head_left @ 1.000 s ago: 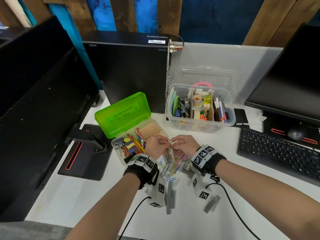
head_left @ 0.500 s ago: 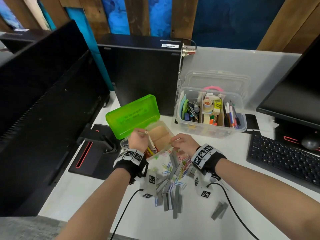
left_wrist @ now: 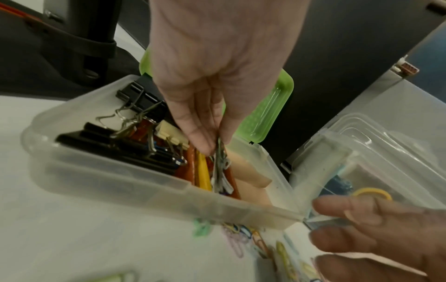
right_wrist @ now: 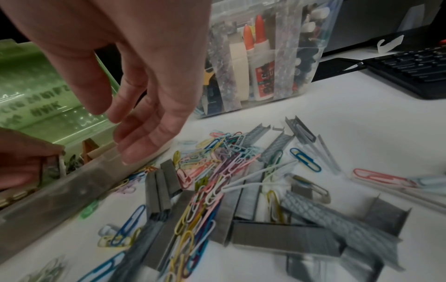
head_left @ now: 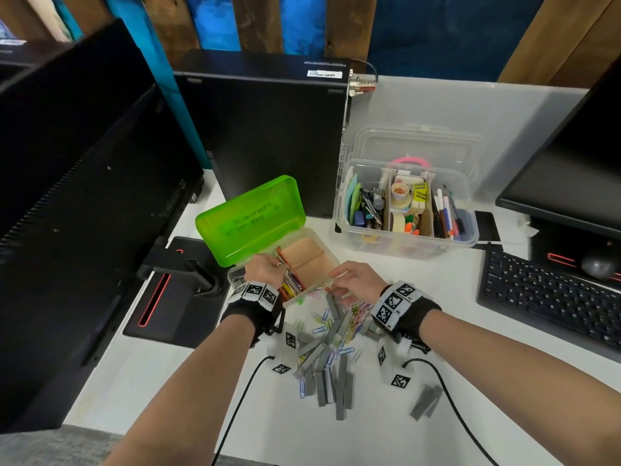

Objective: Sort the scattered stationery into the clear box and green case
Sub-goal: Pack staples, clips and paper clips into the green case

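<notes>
The green case stands with its lid up, its clear tray holding black binder clips and coloured items. My left hand hangs over the tray and pinches a small bunch of pale paper clips between its fingertips, lowered into the tray. My right hand hovers at the tray's front right corner, fingers relaxed and holding nothing. Loose coloured paper clips and grey staple strips lie scattered on the white desk. The clear box sits behind, full of stationery.
A black computer tower stands behind the case. A monitor and its base fill the left side. A keyboard, a mouse and a second monitor are on the right. Cables trail from both wrists.
My left hand carried the clips from in front of me leftward and down into the case tray. My right hand let go of them and stayed by the tray's corner.
</notes>
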{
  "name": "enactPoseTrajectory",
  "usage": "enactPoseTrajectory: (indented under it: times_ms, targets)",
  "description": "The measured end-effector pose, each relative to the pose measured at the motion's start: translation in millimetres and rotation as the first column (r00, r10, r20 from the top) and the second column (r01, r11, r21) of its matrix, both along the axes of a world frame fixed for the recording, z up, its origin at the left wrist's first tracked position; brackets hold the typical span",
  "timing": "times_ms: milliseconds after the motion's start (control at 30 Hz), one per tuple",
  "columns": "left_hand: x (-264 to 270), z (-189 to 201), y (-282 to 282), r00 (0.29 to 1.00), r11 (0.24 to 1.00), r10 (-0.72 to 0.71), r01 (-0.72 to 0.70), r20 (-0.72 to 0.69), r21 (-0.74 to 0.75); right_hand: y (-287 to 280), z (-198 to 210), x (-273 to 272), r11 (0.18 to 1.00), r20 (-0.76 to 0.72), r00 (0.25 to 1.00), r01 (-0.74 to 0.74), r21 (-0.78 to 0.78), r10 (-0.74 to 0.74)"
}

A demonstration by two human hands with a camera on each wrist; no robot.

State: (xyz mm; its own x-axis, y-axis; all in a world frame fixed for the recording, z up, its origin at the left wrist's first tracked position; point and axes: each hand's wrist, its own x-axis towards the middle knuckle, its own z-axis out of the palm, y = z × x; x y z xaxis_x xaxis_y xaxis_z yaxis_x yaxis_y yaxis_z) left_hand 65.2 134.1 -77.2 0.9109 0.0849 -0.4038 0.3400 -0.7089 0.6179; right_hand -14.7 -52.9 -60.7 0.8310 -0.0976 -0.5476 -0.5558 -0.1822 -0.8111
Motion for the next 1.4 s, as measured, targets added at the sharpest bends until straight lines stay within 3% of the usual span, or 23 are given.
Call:
enactPoseTrajectory:
  times_ms: [133,267,400,533,600,667,767,867,1100,1267,1400]
  targets:
    - [-10.0,11.2,-3.3,0.994,0.974,-0.061,0.039,0.092,0.222,-1.4,-0.3,-5.6,1.000,0.002,1.000,0.004,-0.002,-0.004]
    - [-30.1,24.3,-1.1,0.952,0.943,-0.229,0.166,0.201,0.290,-7.6,4.1,-11.3,0.999,0.014,1.000,-0.016,-0.037,0.017]
    - [-58.4,23.6,-10.0,0.767,0.833,-0.541,0.434,0.345,0.342,-28.2,4.2,-21.7,0.948,0.072,0.987,-0.113,-0.299,0.141]
    - [-93.0,7.1,-29.4,0.634,0.651,-0.747,0.639,0.199,0.409,-49.0,-6.6,-36.2,0.744,0.128,0.973,-0.060,-0.666,0.193]
    - [-100.5,-3.9,-38.1,0.592,0.550,-0.804,0.702,0.058,0.453,-55.5,-13.4,-43.8,0.657,0.061,0.955,-0.154,-0.738,0.291]
    - [-101.7,-10.9,-42.7,0.585,0.494,-0.809,0.728,-0.054,0.475,-57.8,-16.8,-50.5,0.566,-0.037,0.917,-0.277,-0.776,0.398]
    - [-100.4,-13.9,-44.5,0.589,0.478,-0.797,0.751,-0.133,0.456,-50.1,-19.4,-55.3,0.485,-0.098,0.841,-0.398,-0.779,0.532]
    - [-99.2,-16.4,-45.3,0.587,0.469,-0.790,0.763,-0.174,0.446,-36.1,-24.1,-52.7,0.467,-0.099,0.795,-0.446,-0.763,0.598]
    - [-100.6,-7.4,-42.2,0.505,0.446,-0.851,0.840,-0.143,0.310,-18.7,-21.6,-25.9,0.540,0.007,0.830,-0.356,-0.763,0.558]
    - [-100.2,-7.0,-38.7,0.539,0.484,-0.841,0.789,-0.050,0.378,-11.2,-19.9,-11.5,0.564,0.035,0.844,-0.326,-0.759,0.535]
    - [-93.8,-8.2,-38.8,0.548,0.458,-0.829,0.781,-0.113,0.425,-9.4,-14.7,4.2,0.444,-0.072,0.793,-0.411,-0.796,0.605]
